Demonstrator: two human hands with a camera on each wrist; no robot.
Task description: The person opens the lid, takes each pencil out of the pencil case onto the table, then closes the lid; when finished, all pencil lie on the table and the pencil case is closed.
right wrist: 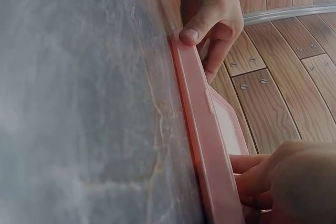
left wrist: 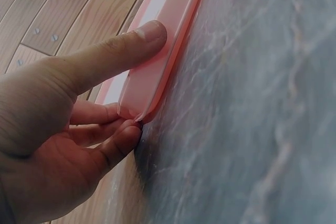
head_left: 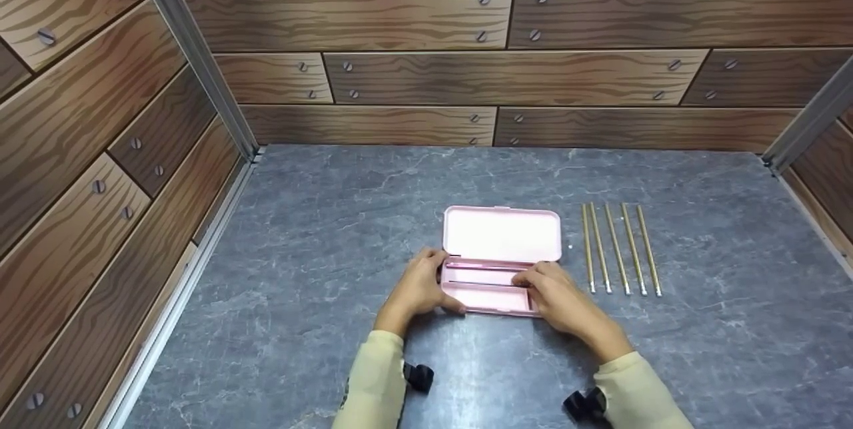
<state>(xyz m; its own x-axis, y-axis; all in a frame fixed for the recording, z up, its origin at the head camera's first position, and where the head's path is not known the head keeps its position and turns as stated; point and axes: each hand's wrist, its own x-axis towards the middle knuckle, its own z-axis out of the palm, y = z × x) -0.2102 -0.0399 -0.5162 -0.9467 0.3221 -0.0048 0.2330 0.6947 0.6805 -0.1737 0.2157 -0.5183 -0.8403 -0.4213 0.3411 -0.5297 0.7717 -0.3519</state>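
Observation:
An open pink pencil case (head_left: 488, 298) lies on the table, its lid (head_left: 502, 234) tipped back and pale inside. Long compartments run across its base. At the left end my left hand (head_left: 420, 286) grips the case, the thumb (left wrist: 152, 35) on the front wall and the other fingers around the end. My right hand (head_left: 556, 292) is over the right end, fingertips reaching down into the case; what they touch inside is hidden. Seen from the right wrist, the right hand's fingers (right wrist: 254, 179) bend behind the front wall. Several gold pencils (head_left: 616, 249) lie in a row right of the case.
The grey marbled table (head_left: 320, 236) is bounded by a wood-patterned back wall (head_left: 413, 76) and a left wall (head_left: 86, 216) with a metal edge strip. Dark wrist mounts (head_left: 420, 377) sit under both sleeved forearms.

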